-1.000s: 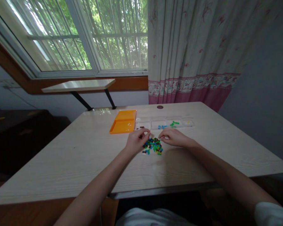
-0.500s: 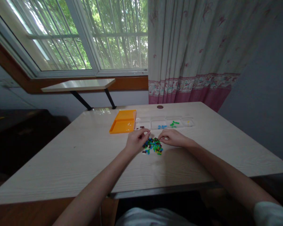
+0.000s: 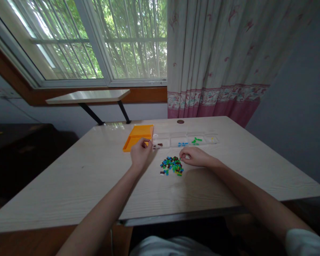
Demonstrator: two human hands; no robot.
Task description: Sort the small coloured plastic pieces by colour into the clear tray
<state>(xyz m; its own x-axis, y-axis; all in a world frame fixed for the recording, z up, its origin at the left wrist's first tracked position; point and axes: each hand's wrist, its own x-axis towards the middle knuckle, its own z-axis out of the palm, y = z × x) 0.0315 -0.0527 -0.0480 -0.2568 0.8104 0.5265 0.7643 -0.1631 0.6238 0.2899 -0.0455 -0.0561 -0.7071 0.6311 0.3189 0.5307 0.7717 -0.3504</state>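
My left hand [image 3: 141, 152] is over the near right part of the orange case [image 3: 134, 131], its thumb and fingers pinched together. Whatever it may hold is too small to make out. My right hand [image 3: 194, 156] rests at the right edge of a pile of small plastic building pieces [image 3: 171, 165] in blue, green, brown and yellow. Its fingers are curled closed, and anything between them is hidden. Behind the hands lie clear trays [image 3: 179, 140] in a row. Brown pieces [image 3: 159, 145], blue pieces [image 3: 183, 144] and green pieces [image 3: 196, 140] lie in separate sections.
The pieces and trays are on a pale wooden table [image 3: 101, 185]. A small raised shelf [image 3: 88, 95] on black legs stands at the back left. A round brown cable cap [image 3: 180, 121] is set near the back edge, below the curtain [image 3: 202, 64].
My left hand has moved from the pile leftward and away from me, to the orange case. My right hand has stayed nearly in place beside the pile, fingers curled a little more.
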